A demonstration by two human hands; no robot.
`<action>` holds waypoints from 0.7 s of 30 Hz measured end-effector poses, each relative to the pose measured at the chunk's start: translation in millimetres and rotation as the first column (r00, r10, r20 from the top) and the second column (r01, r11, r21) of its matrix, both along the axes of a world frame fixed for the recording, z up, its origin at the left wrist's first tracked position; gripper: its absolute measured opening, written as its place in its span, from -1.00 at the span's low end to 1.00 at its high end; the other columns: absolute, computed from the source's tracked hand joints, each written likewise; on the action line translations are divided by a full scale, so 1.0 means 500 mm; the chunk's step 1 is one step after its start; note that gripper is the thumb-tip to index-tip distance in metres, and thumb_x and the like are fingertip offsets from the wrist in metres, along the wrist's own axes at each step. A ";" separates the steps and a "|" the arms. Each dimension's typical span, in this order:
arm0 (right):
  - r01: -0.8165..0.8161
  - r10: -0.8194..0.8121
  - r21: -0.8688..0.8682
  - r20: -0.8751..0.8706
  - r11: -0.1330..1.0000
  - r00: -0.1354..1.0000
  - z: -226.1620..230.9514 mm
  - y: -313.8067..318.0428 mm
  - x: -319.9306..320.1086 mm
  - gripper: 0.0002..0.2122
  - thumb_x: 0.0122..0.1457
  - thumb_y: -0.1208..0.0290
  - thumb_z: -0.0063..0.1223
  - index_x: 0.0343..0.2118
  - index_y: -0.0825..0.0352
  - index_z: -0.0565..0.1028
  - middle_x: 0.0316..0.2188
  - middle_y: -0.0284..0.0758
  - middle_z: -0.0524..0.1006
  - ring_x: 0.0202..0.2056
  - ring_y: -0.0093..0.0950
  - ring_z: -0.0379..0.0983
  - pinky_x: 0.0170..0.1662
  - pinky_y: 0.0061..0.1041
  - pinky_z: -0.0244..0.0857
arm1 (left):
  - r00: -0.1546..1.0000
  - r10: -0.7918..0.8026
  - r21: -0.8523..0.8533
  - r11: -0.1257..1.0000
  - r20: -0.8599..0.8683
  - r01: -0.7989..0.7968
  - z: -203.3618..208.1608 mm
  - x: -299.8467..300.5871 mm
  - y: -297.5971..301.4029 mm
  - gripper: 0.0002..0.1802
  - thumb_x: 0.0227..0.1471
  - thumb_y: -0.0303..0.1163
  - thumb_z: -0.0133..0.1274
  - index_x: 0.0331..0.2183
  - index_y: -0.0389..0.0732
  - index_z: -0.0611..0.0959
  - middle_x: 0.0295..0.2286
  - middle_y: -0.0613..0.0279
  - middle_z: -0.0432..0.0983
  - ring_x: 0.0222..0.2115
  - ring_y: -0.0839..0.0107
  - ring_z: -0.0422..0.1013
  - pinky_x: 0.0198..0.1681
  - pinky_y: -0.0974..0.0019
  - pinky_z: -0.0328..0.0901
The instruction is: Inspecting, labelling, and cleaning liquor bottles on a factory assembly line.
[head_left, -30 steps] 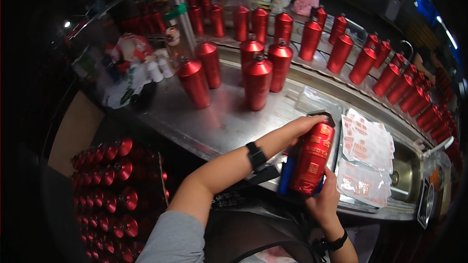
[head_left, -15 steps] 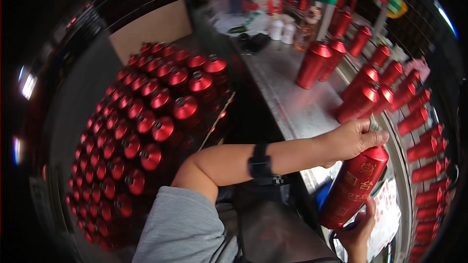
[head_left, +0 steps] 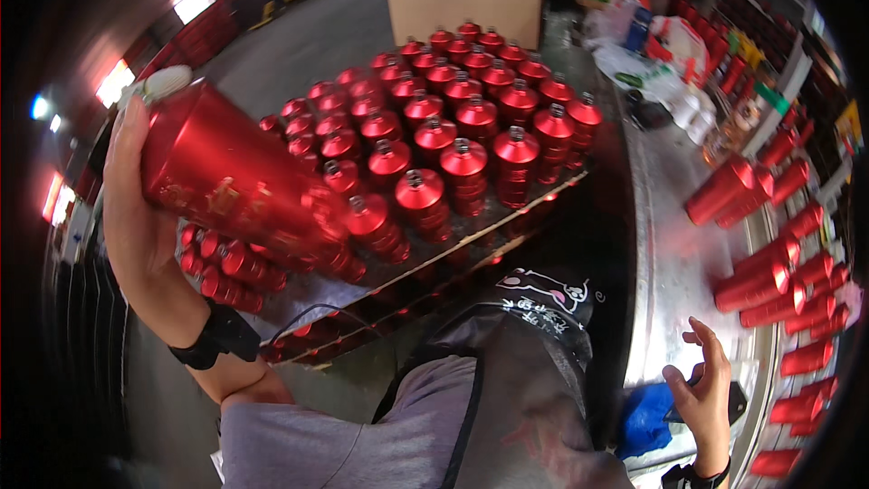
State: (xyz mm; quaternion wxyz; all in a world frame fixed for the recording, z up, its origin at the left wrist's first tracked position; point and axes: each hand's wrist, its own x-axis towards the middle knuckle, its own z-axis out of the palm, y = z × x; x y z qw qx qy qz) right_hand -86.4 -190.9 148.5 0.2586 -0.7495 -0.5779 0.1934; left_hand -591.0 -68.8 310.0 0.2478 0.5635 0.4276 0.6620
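We log the left hand [head_left: 131, 190] closed around a red bottle [head_left: 244, 172], which is tilted, at left, overlapping our view of the bottle rows [head_left: 462, 158]. Right hand [head_left: 708, 389]: near right, by blue material [head_left: 647, 421], fingers apart, holding nothing.

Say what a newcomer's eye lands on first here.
Probably the large tilted red bottle, held in the left hand at the upper left. Next, the dense rows of red bottles standing mid-picture, with another red cluster on the metal counter at right. The right hand is open at lower right.
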 end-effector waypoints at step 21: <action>-0.145 0.138 0.068 0.101 0.987 0.985 -0.111 0.059 0.005 -0.40 -0.16 0.55 0.29 0.07 0.24 0.46 -0.25 -0.34 0.57 -0.57 -0.61 0.31 -0.49 -0.60 0.27 | 0.475 0.830 0.091 0.519 -0.293 -0.850 -0.696 -0.265 0.013 -0.71 0.12 -0.29 0.18 -0.29 -0.36 0.60 -0.37 -0.05 0.52 -0.29 0.03 0.43 -0.18 0.08 0.29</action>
